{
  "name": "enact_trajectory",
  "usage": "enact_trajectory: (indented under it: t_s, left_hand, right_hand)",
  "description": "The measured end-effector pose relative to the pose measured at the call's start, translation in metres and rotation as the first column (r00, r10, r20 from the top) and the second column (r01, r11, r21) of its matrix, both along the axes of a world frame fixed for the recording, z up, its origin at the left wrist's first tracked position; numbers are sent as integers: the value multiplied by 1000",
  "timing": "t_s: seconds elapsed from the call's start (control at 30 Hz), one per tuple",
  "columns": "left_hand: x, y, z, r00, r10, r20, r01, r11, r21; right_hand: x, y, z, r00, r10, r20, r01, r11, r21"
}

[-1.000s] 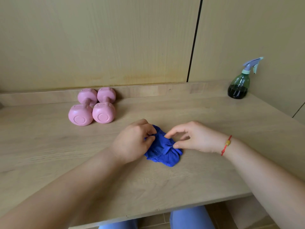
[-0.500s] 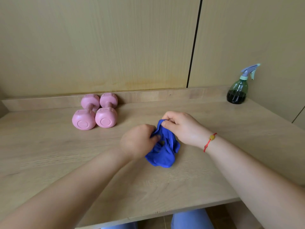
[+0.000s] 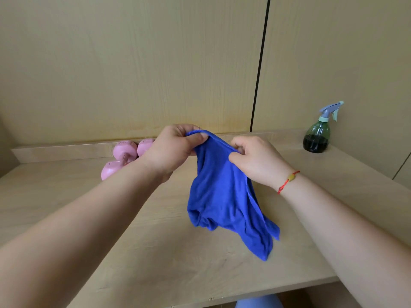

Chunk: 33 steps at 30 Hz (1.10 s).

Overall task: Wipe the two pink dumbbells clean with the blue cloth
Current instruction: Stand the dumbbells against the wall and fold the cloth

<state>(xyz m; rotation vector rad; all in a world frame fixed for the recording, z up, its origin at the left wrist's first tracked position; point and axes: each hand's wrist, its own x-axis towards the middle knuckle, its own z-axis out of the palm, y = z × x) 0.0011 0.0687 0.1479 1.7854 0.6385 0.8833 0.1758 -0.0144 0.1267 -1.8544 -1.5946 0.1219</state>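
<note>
- Lifting is what has changed: a second ago the blue cloth point(image 3: 224, 201) lay bunched on the table point(image 3: 178, 263), in front of the pink dumbbells point(image 3: 121, 160) and to their right. Now it hangs opened out from both hands, above that same spot.
- Its top edge is stretched between the hands and the rest falls in loose folds. Whether the lowest corner touches the table cannot be told.
- The left hand point(image 3: 171, 150) has closed round the top edge, thumb over curled fingers. It is just right of the dumbbells and covers part of the right one of the pair.
- The right hand point(image 3: 255, 161) pinches the same edge a little further right of the dumbbells, thumb pressed on the fabric. A red string bracelet point(image 3: 289, 178) sits on that wrist.
- The dumbbells have not moved: they lie side by side at the back of the table and nothing touches them.
- The spray bottle point(image 3: 317, 136), far to the right of the dumbbells, also stands where it was, untouched.
- Judged from this, the cloth is only being spread or readied, so no wiping has begun and both dumbbells are left to do.
- The next move likely calls for gathering the cloth into one hand and carrying it left to the dumbbells, with the other hand free to steady one.
</note>
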Motion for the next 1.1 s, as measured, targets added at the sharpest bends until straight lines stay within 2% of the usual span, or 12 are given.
enact_trajectory:
  t_s: [0.07, 0.23, 0.37, 0.5, 0.6, 0.67, 0.73, 0.8, 0.87, 0.97, 1.03, 1.1]
  left_hand:
    - [3, -5, 10, 999, 2, 36, -3, 1000, 29]
    - [0, -4, 38, 986, 65, 154, -77, 994, 76]
    - [-10, 14, 53, 964, 123, 236, -142, 988, 62]
    - [-20, 37, 59, 949, 205, 237, -225, 972, 61]
    - [-26, 56, 57, 949, 268, 164, -285, 954, 91]
    - [-27, 67, 53, 918, 379, 114, -392, 913, 113]
    - [-25, 79, 50, 871, 488, 58, -491, 860, 137]
    - [-21, 91, 49, 849, 528, 9, -525, 842, 119]
    - [-20, 104, 51, 860, 510, 26, -510, 860, 9]
    - [-22, 117, 55, 883, 411, 225, -369, 906, -208]
    - [-26, 121, 54, 885, 345, 312, -288, 933, -215]
    - [-31, 120, 49, 909, 279, 311, -232, 956, -179]
  right_hand:
    - [4, 0, 4, 986, -103, 128, 95, 993, 67]
    - [22, -1, 3, 993, -99, 72, 97, 995, 29]
    - [47, -3, -6, 973, -66, -222, 51, 996, -74]
    - [66, -2, -2, 852, 3, -524, -31, 999, -45]
    - [73, -1, 9, 782, 71, -619, -96, 995, -7]
    - [78, 8, 16, 706, 77, -704, -99, 995, 10]
    - [82, 23, 24, 598, 62, -799, -40, 998, 47]
    - [82, 39, 34, 545, 54, -837, 35, 996, 87]
    - [78, 50, 45, 541, 76, -837, 106, 982, 158]
    - [73, 54, 65, 520, 173, -836, 187, 932, 309]
    - [73, 51, 73, 519, 226, -824, 211, 900, 381]
    - [77, 46, 71, 542, 236, -807, 198, 897, 395]
